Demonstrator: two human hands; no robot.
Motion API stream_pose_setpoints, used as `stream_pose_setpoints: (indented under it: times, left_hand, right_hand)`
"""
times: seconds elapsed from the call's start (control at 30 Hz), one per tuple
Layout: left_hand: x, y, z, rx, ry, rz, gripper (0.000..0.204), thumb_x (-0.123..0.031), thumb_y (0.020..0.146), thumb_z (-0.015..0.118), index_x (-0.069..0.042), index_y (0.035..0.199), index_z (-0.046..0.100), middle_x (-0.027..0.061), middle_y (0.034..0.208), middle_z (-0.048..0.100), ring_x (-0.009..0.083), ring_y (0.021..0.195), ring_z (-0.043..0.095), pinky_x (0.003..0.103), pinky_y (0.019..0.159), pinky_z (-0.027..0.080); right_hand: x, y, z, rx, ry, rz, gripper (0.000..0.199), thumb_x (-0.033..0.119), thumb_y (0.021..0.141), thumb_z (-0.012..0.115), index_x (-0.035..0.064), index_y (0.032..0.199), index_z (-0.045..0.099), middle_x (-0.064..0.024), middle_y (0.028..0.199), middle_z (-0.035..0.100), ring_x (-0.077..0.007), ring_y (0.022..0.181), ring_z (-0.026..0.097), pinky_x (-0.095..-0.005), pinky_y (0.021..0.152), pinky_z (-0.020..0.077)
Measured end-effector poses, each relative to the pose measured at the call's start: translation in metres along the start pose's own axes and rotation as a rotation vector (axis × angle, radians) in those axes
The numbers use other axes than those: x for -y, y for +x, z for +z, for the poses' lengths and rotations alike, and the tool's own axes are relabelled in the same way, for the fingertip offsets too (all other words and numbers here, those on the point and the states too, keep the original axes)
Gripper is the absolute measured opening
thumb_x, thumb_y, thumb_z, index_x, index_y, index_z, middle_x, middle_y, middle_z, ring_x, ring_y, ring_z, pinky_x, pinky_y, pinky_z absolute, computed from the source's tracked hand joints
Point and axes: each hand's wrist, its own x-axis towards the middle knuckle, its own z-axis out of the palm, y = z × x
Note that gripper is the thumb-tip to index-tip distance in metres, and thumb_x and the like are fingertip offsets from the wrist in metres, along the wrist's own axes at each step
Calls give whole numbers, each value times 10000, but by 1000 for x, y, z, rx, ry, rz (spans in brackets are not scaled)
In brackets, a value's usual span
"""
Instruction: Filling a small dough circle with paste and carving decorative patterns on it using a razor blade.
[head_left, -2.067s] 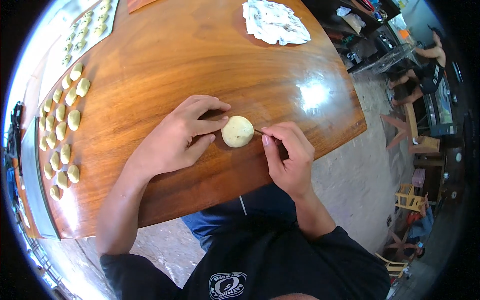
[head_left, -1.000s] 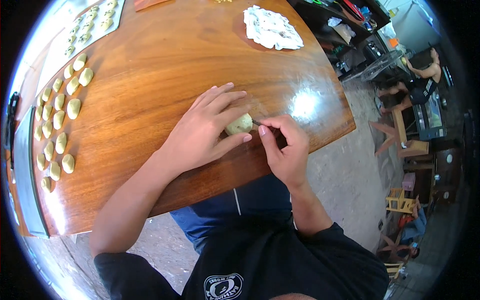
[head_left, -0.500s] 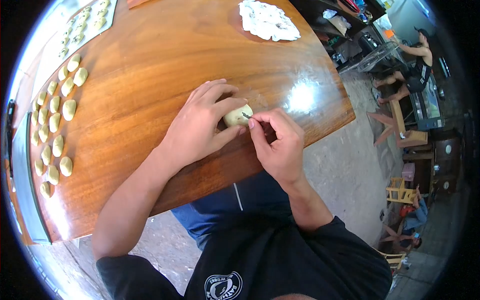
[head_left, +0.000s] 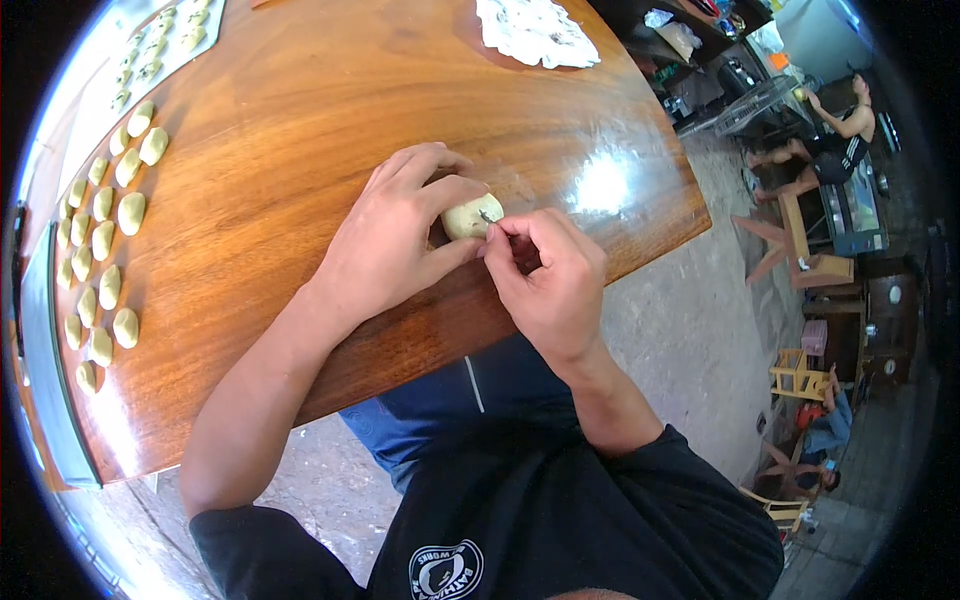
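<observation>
A pale, rounded dough piece [head_left: 468, 217] rests on the wooden table close to its near edge. My left hand [head_left: 392, 228] curls round its left side, with thumb and fingers closed on it. At the dough's right side, my right hand [head_left: 553, 280] pinches the end of a thin dark strip [head_left: 487, 216] between thumb and forefinger. That strip lies against the top of the dough, and small dark marks show beside it. What exactly the strip is made of is too small to tell.
Several plain dough pieces [head_left: 131, 214] stand in rows at the table's left. Beyond them, a pale tray [head_left: 205, 42] carries dark-marked ones. A crumpled white sheet [head_left: 530, 32] with dark bits lies at the far side. A fan [head_left: 757, 105] and a seated person [head_left: 845, 135] are off to the right.
The dark strip now lies at a different angle on the dough, and my right fingertips have shifted slightly left. My left hand keeps its hold. The seated person's arm has moved.
</observation>
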Motion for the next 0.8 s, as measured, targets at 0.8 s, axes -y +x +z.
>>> stream_pose_setpoints:
  times: [0.8]
  left_hand:
    - [3, 1, -7, 34, -46, -25, 475, -124, 805, 840, -69, 1266, 740, 162, 1397, 614, 372, 1345, 555, 458, 1134, 465]
  right_hand:
    - [2, 7, -8, 58, 20, 3, 114, 42, 860, 777, 28, 865, 664, -140, 771, 650, -321, 664, 669, -415, 605, 524]
